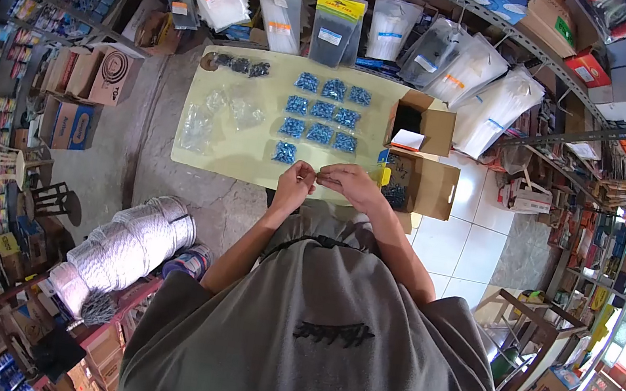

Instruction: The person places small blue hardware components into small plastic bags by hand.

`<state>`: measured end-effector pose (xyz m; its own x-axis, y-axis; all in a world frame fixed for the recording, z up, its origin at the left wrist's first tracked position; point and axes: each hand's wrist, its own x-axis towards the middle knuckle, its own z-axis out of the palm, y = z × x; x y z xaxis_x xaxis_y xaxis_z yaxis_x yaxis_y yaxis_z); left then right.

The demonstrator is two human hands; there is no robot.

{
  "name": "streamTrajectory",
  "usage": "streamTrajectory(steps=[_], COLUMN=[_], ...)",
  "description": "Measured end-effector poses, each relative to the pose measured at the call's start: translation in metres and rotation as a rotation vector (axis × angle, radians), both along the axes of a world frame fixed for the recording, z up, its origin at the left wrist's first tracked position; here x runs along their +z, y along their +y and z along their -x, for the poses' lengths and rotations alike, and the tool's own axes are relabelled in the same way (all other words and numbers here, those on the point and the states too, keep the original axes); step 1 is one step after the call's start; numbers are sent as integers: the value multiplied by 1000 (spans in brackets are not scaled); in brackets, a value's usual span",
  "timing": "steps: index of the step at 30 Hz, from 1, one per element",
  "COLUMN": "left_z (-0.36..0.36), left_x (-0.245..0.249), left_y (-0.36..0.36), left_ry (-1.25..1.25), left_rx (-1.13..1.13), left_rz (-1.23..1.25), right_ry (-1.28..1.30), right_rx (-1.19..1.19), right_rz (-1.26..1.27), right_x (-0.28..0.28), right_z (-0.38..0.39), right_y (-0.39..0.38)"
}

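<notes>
Shelf-lined room, pale-yellow desk [241, 166]. Left: clear bags [198, 129]. Centre: blue packets [323, 110] in rows; at near edge, left hand [296, 185] and right hand [358, 187], fingertips close together, can't tell if gripping anything. Right: open cardboard boxes [436, 187].

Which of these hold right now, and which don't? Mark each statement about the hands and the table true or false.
1. The left hand and right hand are close together at the near edge of the table. True.
2. Six blue packets lie on the table. False: there are ten.
3. The clear plastic bags lie right of the blue packets. False: they lie to their left.
4. Two open cardboard boxes are at the table's right end. True.
5. The dark packets lie in the table's near right corner. False: they lie in the far left corner.
</notes>
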<state>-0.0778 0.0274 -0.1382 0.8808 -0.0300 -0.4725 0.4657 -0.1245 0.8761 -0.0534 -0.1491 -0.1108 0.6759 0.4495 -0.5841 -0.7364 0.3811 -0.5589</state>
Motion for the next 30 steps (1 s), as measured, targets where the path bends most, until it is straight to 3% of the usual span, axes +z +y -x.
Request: streamTrajectory(steps=[5,11,17,30], left_z=[0,0,-1,-1], left_x=[6,4,-1,0], left_y=[-3,-2,-2,1], left_ry=[-2,-4,-19,-14], left_rx=[54,40,32,-26], left_rz=[22,44,50,56], right_ry=[-149,-177,-57,-76], right_rx=[78,128,65,87], right_rz=[267,359,266,287], right_x=[-33,-40,-19,-18], right_z=[5,6,4,4], right_y=[1,1,2,3])
